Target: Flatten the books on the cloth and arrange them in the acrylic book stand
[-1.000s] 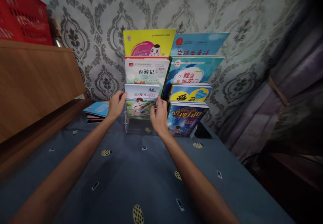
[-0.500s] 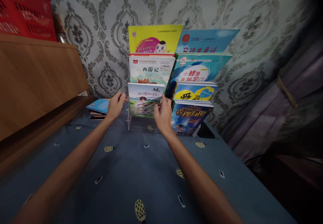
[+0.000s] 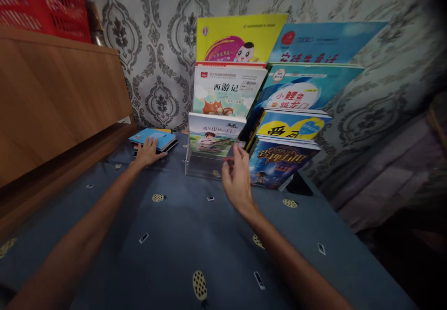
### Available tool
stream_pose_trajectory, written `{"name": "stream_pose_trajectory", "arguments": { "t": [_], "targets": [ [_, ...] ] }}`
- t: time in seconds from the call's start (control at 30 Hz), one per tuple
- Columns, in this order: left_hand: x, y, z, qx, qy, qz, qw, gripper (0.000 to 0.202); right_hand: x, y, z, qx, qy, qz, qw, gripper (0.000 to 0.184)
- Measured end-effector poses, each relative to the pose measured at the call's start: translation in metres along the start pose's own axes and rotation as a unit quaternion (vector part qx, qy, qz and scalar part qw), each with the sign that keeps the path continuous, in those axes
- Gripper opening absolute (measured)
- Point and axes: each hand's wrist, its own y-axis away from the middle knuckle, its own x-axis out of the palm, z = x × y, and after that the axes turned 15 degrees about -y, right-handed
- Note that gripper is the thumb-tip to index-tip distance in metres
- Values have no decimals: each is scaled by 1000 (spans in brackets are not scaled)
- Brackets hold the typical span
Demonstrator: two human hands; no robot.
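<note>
My left hand [image 3: 148, 152] lies with spread fingers on the front of a small stack of books, the top one blue [image 3: 164, 138]. My right hand [image 3: 239, 175] hovers just in front of a clear acrylic stand [image 3: 199, 165], fingers apart and nothing in them. On the stand's left side, a book with a cartoon child on its cover [image 3: 216, 135] leans in front of a white book [image 3: 226, 86] and a yellow book [image 3: 240, 28]. In the right column are a dark blue book [image 3: 279, 161], a yellow-and-blue book [image 3: 296, 126], a teal book [image 3: 310, 84] and a light blue book [image 3: 328, 42].
A wooden cabinet [image 3: 63, 100] borders the left side, with a red basket [image 3: 45, 7] on top. The dark blue patterned cloth [image 3: 171, 240] covers the surface. Beside the stand's right side lies a flat black object [image 3: 299, 184]. Patterned wallpaper [image 3: 160, 68] is behind.
My left hand has moved left from the stand's side onto the stack of books. My right hand has come away from the cartoon-child book. The view has shifted closer to the stand.
</note>
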Motion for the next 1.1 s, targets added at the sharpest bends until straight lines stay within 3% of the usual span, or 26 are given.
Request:
{"name": "stream_pose_trajectory", "arguments": {
  "t": [0.13,0.27,0.6,0.73,0.87,1.1],
  "targets": [
    [5,-5,1,25,-32,30,999,82,-1,42,1,4,-21,73,997,61],
    [5,1,4,44,-61,20,997,74,-3,67,-14,28,-22,97,995,61],
    [-10,29,5,101,-142,-20,985,33,2,85,-30,48,-21,151,987,51],
    [-19,42,-3,115,-172,-23,978,29,2,84,-32,41,-11,155,987,49],
    [-30,71,-7,139,-195,-18,971,31,4,85,-33,32,-5,153,988,46],
    [-48,155,-10,188,-226,25,955,30,4,85,-33,18,8,167,986,43]
  ]
}}
